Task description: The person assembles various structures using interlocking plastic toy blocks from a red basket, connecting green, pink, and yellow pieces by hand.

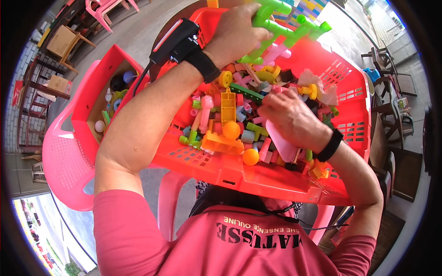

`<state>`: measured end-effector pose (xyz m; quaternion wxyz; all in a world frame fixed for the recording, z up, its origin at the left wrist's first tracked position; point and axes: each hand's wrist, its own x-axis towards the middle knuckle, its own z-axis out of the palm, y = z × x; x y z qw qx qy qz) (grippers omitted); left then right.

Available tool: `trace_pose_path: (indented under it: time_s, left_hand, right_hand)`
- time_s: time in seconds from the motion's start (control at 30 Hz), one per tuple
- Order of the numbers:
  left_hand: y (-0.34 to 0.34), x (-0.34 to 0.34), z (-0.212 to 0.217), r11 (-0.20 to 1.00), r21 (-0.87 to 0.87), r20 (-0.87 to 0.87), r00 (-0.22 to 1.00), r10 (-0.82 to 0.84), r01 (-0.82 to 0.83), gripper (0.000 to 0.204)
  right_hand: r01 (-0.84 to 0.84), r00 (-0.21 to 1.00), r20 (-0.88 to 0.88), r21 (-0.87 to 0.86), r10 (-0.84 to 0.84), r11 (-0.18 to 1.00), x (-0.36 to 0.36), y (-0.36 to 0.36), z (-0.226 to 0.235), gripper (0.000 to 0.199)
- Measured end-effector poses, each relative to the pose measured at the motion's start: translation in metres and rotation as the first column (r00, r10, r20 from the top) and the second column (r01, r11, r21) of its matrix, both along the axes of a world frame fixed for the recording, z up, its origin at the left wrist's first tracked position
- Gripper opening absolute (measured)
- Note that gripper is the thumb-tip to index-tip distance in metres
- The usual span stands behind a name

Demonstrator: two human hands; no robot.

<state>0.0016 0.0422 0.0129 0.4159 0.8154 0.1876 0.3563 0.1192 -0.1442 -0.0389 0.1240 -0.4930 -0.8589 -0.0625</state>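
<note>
My left hand [237,34] is closed around a framework of joined bright green toy pipes [299,33], lifted over the far side of a red plastic basket [221,171]. A pink pipe [277,51] hangs beneath it. My right hand [294,118] reaches down into the basket's heap of toy pieces; its fingertips are blurred and partly buried. A pale lilac piece [281,141] lies under that palm, and a dark green bar [246,93] is just left of the fingers. Nearby sit a yellow frame piece [228,108] and an orange ball [231,130].
To the left, a red box [85,103] with balls and small toys stands on a pink plastic chair [64,158]. Patterned colored blocks [306,11] lie beyond the basket. Wooden furniture [391,78] stands at the right. A cable runs from the device [174,41] on my left wrist.
</note>
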Motion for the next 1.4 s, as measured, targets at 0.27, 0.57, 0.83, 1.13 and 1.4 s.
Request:
trace_pose_path:
  time_s: [0.27,0.57,0.83,1.13,1.4]
  left_hand:
    - [-0.001,-0.002,-0.003,0.876,-0.405,0.211,0.959,-0.19,0.263,0.019]
    - [-0.01,-0.003,0.001,0.797,-0.535,0.224,0.957,-0.186,0.28,0.025]
    - [-0.016,-0.005,-0.001,0.685,-0.675,0.084,0.951,-0.297,0.274,0.021]
    - [-0.026,0.003,-0.024,0.646,-0.683,0.11,0.922,-0.371,0.341,0.02]
    - [-0.032,0.006,-0.028,0.73,-0.604,0.107,0.94,-0.324,0.32,0.025]
  right_hand:
    - [0.031,0.999,0.022,-0.152,-0.028,0.988,-0.018,-0.012,-0.035,0.008]
    - [0.057,0.987,-0.142,-0.118,-0.073,0.991,-0.009,-0.003,0.015,0.022]
    - [0.278,0.766,-0.585,-0.071,-0.266,0.958,0.051,-0.013,0.1,0.031]
    - [0.51,0.654,-0.643,-0.013,-0.397,0.86,0.1,-0.032,0.124,0.025]
    - [0.492,0.674,-0.604,-0.062,-0.425,0.868,0.101,-0.032,0.126,0.024]
